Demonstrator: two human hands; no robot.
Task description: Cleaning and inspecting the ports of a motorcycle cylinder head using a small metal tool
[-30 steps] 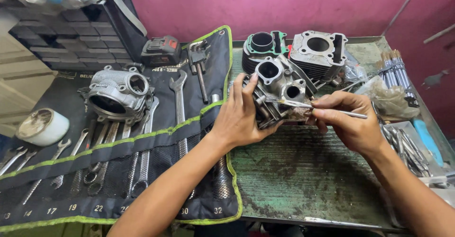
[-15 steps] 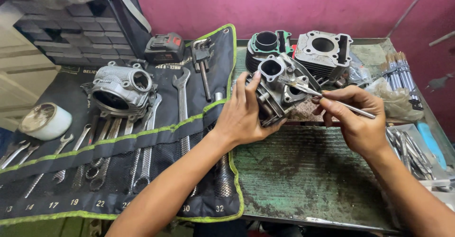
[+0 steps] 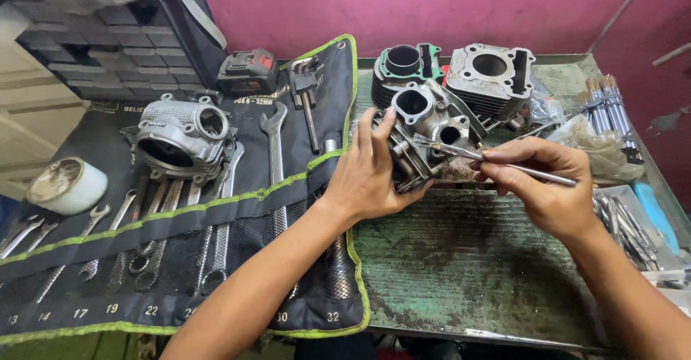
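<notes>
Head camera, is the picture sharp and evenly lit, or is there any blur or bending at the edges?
Head view: light is soft and even, with no hard glare; the engine part under the left hand is sharp; the wide lens bows the tool roll and bench edge near the frame borders.

Dull cast metal in my hands, over a worn and stained bench.

The cylinder head point(image 3: 432, 133) under my left hand point(image 3: 371, 176) is matt grey cast metal, rough and grimy, and the thin tool point(image 3: 497, 162) in my right hand point(image 3: 547, 187) is smooth, shiny metal. The green bench top point(image 3: 468, 259) looks scuffed and dirt-stained. The tool roll point(image 3: 180, 259) is black woven cloth with green edging, and its wrenches point(image 3: 275, 166) gleam like polished steel. The second head point(image 3: 180, 137) is pale, matt cast metal.
</notes>
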